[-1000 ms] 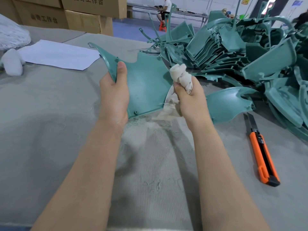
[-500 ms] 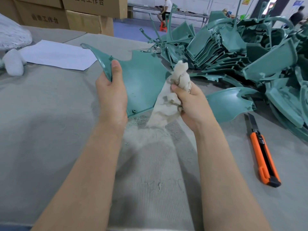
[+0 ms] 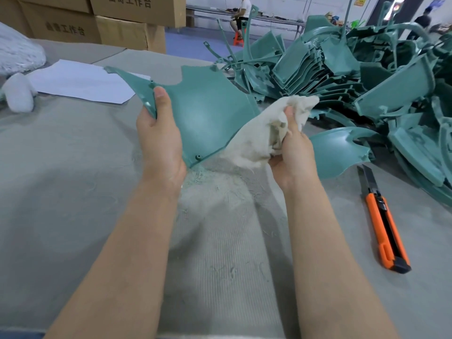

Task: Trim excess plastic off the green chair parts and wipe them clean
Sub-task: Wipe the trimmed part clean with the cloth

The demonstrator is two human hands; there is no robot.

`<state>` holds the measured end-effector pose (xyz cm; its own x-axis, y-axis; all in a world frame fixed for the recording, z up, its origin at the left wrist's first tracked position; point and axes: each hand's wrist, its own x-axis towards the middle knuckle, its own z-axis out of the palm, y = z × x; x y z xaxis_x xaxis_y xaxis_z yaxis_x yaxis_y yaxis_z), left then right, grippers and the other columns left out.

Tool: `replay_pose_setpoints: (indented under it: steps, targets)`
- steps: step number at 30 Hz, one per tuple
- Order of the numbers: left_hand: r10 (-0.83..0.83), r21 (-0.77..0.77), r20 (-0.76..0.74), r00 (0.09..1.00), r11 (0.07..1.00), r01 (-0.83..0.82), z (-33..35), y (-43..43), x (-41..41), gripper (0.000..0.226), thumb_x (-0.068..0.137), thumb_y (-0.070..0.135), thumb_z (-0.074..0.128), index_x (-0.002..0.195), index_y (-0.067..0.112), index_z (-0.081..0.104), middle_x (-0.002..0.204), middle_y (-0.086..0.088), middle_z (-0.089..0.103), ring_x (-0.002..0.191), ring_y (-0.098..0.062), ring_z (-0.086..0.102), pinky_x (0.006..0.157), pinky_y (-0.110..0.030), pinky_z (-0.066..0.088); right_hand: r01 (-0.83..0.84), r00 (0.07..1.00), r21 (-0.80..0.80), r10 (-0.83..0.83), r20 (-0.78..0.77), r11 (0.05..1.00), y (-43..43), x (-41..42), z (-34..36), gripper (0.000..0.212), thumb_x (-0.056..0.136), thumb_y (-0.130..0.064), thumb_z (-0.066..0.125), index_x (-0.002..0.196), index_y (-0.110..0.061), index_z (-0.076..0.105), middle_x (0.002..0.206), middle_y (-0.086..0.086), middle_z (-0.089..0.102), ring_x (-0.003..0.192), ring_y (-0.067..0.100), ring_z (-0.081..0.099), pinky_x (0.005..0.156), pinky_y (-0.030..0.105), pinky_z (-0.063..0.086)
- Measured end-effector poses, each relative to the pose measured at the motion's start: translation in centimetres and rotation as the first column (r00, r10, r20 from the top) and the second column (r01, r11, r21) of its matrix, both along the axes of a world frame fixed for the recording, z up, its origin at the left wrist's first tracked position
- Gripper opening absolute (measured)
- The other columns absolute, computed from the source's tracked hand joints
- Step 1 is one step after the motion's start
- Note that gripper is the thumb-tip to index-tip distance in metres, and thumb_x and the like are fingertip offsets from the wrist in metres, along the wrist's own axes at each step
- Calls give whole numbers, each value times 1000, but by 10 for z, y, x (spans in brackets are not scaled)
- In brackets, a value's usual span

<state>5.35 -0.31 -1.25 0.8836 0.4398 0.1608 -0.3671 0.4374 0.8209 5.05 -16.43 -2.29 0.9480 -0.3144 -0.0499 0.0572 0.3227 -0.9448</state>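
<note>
A: Holding both edges?
B: Yep. Our left hand (image 3: 160, 143) grips green chair part (image 3: 208, 113) by left edge, over table (image 3: 73, 179) ctr; right hand (image 3: 291, 152) clutches rag (image 3: 254, 143) at right edge. The knife (image 3: 384, 228) lies well right. Far-left boxes (image 3: 122, 28): contents hidden.

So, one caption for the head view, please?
Left hand grips a green chair part; right hand holds a white rag at its edge.

Stacked cardboard boxes (image 3: 122, 33) stand behind the grey cloth-covered table (image 3: 61, 192), with blue floor (image 3: 193, 44) and a long bench (image 3: 271, 19) beyond.
</note>
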Motion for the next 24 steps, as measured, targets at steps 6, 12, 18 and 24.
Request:
replay_pose_setpoints:
  steps: [6, 12, 18, 24]
  targets:
    - [-212, -75, 96, 972, 973, 220, 0, -6, -1, 22, 104, 22, 40, 106, 15, 61, 100, 4, 73, 97, -12, 69, 88, -32, 55, -72, 975, -145, 101, 200, 987, 20, 1, -1, 19, 98, -5, 49, 98, -20, 59, 84, -4, 63, 75, 10, 59, 72, 28, 52]
    - [-552, -57, 17, 834, 832, 552, 1, -6, -5, 22, 99, 27, 46, 96, 18, 66, 94, 0, 73, 89, -15, 69, 82, -34, 54, 309, 950, -400, -257, 178, 863, -4, 8, -5, 30, 102, -24, 44, 73, -23, 53, 72, -6, 57, 67, 11, 52, 64, 28, 42]
    - [-584, -111, -135, 801, 812, 573, 0, -5, -5, 25, 96, 28, 50, 83, 13, 66, 81, -3, 73, 73, -16, 70, 67, -30, 58, 305, 952, -275, -283, 115, 912, -10, 11, -6, 27, 101, -28, 46, 78, -21, 59, 81, -1, 65, 81, 19, 62, 80, 40, 52]
    - [-438, -168, -70, 896, 891, 422, 3, -17, -6, 23, 93, 7, 46, 93, 6, 69, 90, -8, 72, 80, -18, 67, 75, -30, 55, 268, 957, 54, -272, 97, 962, 12, 11, -7, 21, 102, -21, 44, 94, -15, 63, 91, 3, 69, 91, 22, 66, 95, 49, 52]
